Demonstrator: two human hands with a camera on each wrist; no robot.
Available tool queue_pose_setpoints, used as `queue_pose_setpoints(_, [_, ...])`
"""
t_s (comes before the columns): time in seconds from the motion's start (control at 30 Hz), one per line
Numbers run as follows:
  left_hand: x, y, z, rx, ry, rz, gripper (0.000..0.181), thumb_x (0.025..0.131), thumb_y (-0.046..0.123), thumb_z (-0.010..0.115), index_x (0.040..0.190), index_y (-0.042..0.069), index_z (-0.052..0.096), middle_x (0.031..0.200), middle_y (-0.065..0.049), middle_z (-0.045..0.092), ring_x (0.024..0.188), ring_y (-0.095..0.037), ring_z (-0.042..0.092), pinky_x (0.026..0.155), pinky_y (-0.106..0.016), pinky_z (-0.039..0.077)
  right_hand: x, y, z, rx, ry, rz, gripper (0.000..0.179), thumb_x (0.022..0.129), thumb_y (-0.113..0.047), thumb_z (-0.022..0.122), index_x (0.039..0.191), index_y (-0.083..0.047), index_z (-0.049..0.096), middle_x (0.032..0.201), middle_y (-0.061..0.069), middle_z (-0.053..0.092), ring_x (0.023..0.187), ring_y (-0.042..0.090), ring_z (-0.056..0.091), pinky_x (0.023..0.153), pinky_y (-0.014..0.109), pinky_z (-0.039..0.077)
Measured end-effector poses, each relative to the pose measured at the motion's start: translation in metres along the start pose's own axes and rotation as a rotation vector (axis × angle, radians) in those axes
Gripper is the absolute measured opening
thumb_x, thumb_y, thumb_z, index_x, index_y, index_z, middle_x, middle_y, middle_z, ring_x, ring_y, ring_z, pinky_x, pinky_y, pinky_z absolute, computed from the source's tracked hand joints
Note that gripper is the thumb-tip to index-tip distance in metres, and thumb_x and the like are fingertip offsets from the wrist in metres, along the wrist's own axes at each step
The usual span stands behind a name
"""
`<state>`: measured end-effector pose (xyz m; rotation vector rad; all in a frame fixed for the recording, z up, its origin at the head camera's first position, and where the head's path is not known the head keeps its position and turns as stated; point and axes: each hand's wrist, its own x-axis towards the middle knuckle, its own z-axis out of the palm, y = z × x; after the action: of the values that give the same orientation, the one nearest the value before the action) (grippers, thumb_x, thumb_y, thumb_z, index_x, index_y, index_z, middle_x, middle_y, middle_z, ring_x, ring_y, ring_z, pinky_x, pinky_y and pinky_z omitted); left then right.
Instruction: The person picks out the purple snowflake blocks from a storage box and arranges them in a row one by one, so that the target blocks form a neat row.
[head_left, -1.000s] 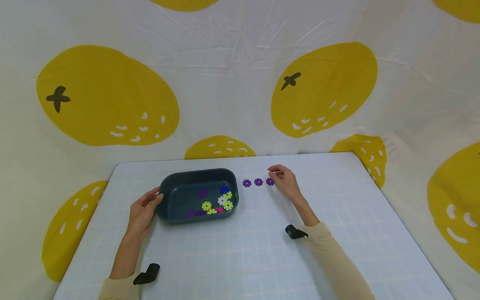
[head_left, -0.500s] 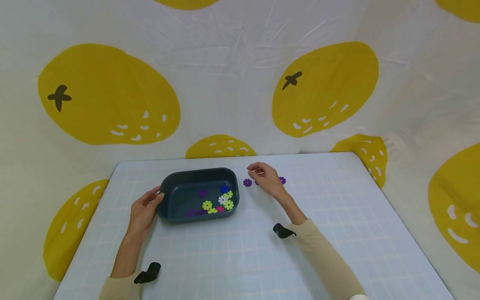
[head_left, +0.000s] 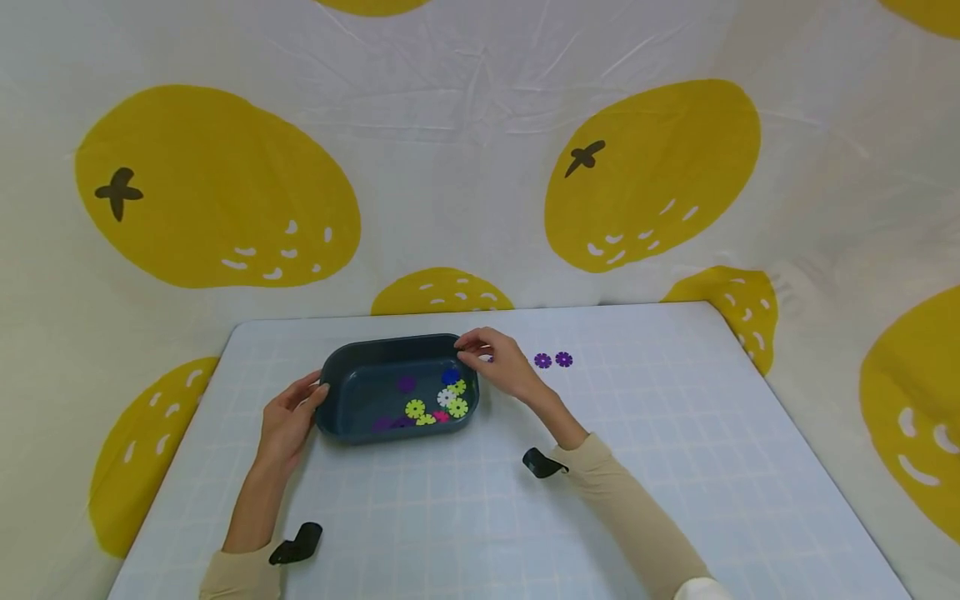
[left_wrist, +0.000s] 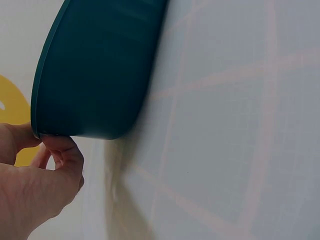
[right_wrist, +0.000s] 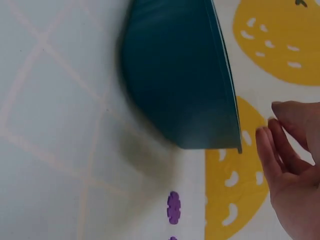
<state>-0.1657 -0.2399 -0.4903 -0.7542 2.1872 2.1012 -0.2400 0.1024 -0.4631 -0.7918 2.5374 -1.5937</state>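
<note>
A dark teal plastic tub (head_left: 360, 396) stands on the table, with my left hand (head_left: 287, 421) pinching its left rim. In the left wrist view the thumb and fingers (left_wrist: 65, 147) meet at the tub's edge. My right hand (head_left: 504, 367) is at the tub's right rim; the right wrist view shows its fingers loosely bent, apart from the rim, with nothing between them. Inside the tub lie several notched flower-shaped discs: yellow-green (head_left: 415, 408), white (head_left: 446, 397), blue (head_left: 450, 377), pink (head_left: 441, 417) and purple (head_left: 406, 384).
Two purple discs, one (head_left: 542, 360) beside the other (head_left: 564, 359), lie on the table right of my right hand. A third purple disc (head_left: 491, 359) is mostly hidden by that hand. Behind the table (head_left: 420, 517) hangs a cloth printed with yellow fruit (head_left: 217, 192).
My right hand has moved left from the purple discs to the tub's right rim. Two of those discs now lie farther right than before. My left hand stays on the tub.
</note>
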Motion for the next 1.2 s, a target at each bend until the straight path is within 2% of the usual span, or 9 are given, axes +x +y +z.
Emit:
queue_pose_setpoints(0.2, [0.001,-0.001,0.000,0.002,-0.004,0.000,0.056,0.100,0.027,0.070,0.151,0.010,0.053,0.126,0.001,0.052,0.107,-0.005,0.052,0.079,-0.012,0.047,0.005,-0.003,0.016,-0.025,-0.094,-0.157,0.023,0.098,-0.003,0.069,0.119,0.004,0.067,0.113,0.017,0.067,0.101,0.026,0.066,0.093,0.043,0.055])
queue_pose_setpoints(0.33, [0.002,-0.001,0.000,0.000,-0.005,0.004,0.056,0.100,0.028,0.070,0.150,0.010,0.053,0.124,0.002,0.054,0.106,-0.005,0.052,0.080,-0.012,0.047,0.006,-0.005,0.025,-0.084,-0.131,-0.200,0.022,0.098,-0.004,0.069,0.118,0.005,0.067,0.113,0.017,0.067,0.101,0.027,0.066,0.093,0.038,0.055])
queue_pose_setpoints(0.53, [0.001,-0.001,-0.002,-0.005,-0.014,0.012,0.056,0.100,0.028,0.070,0.150,0.010,0.053,0.120,0.005,0.055,0.103,-0.003,0.053,0.080,-0.013,0.047,0.009,-0.008,0.039,-0.118,-0.180,-0.254,0.022,0.096,-0.001,0.070,0.117,0.007,0.067,0.113,0.020,0.067,0.104,0.031,0.065,0.094,0.043,0.054])
queue_pose_setpoints(0.73, [0.000,-0.001,-0.002,0.000,-0.021,0.027,0.056,0.100,0.028,0.070,0.150,0.009,0.053,0.118,0.004,0.055,0.101,-0.003,0.053,0.078,-0.014,0.047,0.012,-0.011,0.052,-0.156,-0.276,-0.242,0.023,0.098,-0.004,0.070,0.119,0.005,0.067,0.117,0.017,0.066,0.111,0.033,0.063,0.099,0.039,0.052])
queue_pose_setpoints(1.03, [0.000,-0.002,-0.001,0.017,-0.013,0.029,0.055,0.101,0.029,0.069,0.150,0.011,0.053,0.130,-0.004,0.052,0.108,-0.006,0.052,0.080,-0.013,0.046,0.014,-0.014,0.066,-0.189,-0.402,-0.202,0.025,0.098,-0.005,0.069,0.123,0.002,0.068,0.121,0.014,0.067,0.115,0.030,0.062,0.103,0.033,0.048])
queue_pose_setpoints(1.2, [0.001,-0.003,-0.002,0.016,-0.011,0.027,0.056,0.100,0.030,0.070,0.150,0.011,0.053,0.127,-0.001,0.053,0.106,-0.005,0.052,0.079,-0.014,0.046,0.015,-0.013,0.073,-0.193,-0.469,-0.184,0.024,0.100,-0.006,0.067,0.124,0.001,0.069,0.123,0.013,0.068,0.116,0.027,0.063,0.102,0.032,0.049])
